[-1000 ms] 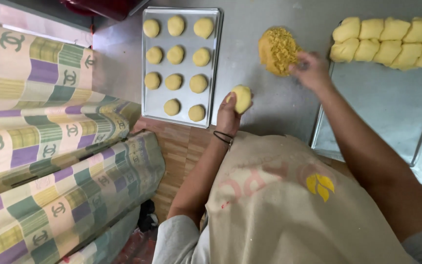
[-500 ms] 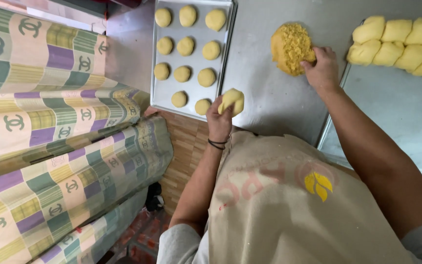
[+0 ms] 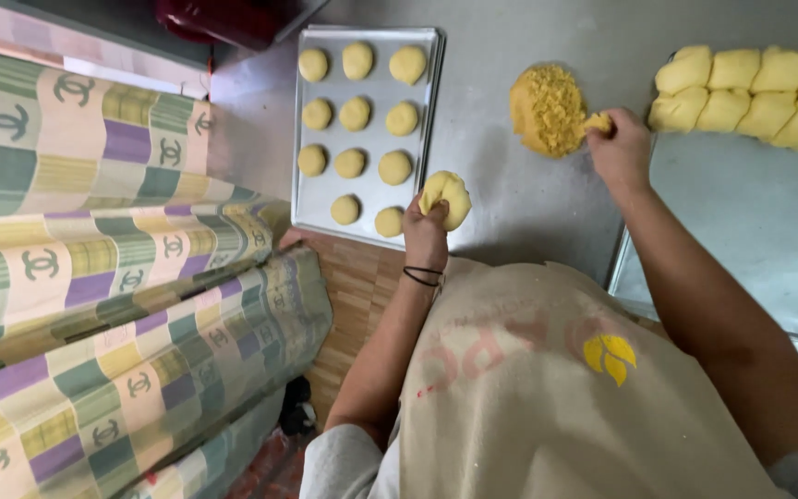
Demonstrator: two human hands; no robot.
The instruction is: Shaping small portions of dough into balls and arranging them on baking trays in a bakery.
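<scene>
Dough ball (image 3: 446, 197) sits gripped in left fingers (image 3: 424, 211) — right fingers (image 3: 604, 129) pinch filling (image 3: 548, 109) at its edge

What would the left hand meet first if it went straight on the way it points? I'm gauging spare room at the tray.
Likely the baking tray, near its bottom row of dough balls. The left hand holds a dough piece; height is unclear.

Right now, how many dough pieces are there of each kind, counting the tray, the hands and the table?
Round dough balls on the baking tray: 11
Dough ball in the left hand: 1
Crumbly yellow filling mound: 1
Filling pinch in the right hand: 1
Yellow dough blocks at the right, in view: 10
Total: 24
</scene>
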